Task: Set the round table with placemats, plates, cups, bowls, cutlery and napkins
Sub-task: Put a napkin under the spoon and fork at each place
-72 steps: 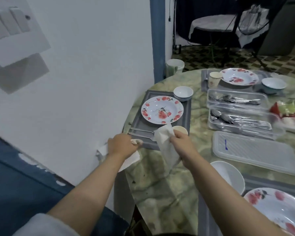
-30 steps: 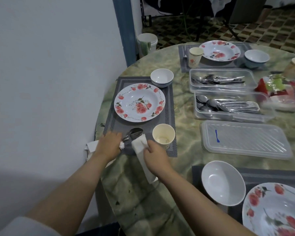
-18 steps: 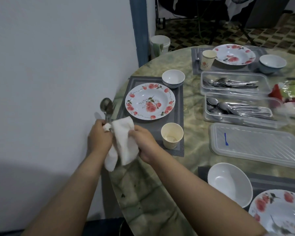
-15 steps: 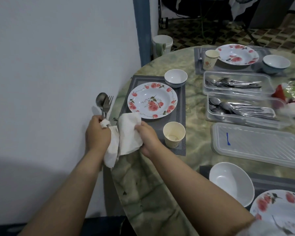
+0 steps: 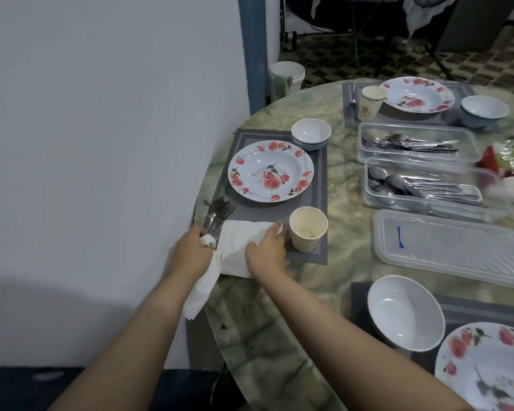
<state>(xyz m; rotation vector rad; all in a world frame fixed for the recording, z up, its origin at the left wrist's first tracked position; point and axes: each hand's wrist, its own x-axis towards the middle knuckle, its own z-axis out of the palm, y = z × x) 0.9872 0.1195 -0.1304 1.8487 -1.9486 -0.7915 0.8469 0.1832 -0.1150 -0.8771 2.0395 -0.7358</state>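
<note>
- The white paper napkin (image 5: 239, 247) lies on the near edge of the grey woven placemat (image 5: 318, 185), one end hanging off the marbled green worktop (image 5: 344, 241).
- Right hand (image 5: 266, 253) presses it, fingers relaxed.
- Left hand (image 5: 192, 256) grips a steel spoon and fork (image 5: 218, 213) at 9 o'clock of the beige paper cup (image 5: 307, 228).

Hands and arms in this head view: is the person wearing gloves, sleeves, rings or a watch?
None show. The left hand and right hand are gloveless, with no rings visible on the fingers. Both forearms are uncovered all the way to the bottom of the picture: no sleeve, watch, bracelet or marking in view.
</note>
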